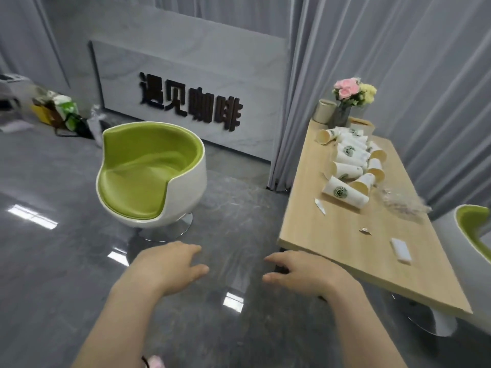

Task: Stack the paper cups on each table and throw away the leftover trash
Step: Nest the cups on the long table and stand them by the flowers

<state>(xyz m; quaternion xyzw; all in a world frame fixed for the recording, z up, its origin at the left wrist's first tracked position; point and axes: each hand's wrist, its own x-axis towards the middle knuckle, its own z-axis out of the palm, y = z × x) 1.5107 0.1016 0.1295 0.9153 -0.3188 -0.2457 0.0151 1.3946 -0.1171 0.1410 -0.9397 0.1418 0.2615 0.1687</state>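
Several white paper cups with a green logo lie on their sides in a loose pile on the far half of a light wooden table at the right. Trash lies nearer on the same table: a crumpled clear plastic wrapper, a white paper scrap, a small foil bit and a white packet. My left hand and my right hand hover palm down over the floor, short of the table's near corner, fingers apart and holding nothing.
A green and white tub chair stands on the grey floor left of the table. Another like it sits at the right edge. A flower vase and a round canister stand at the table's far end. Bags sit by a counter.
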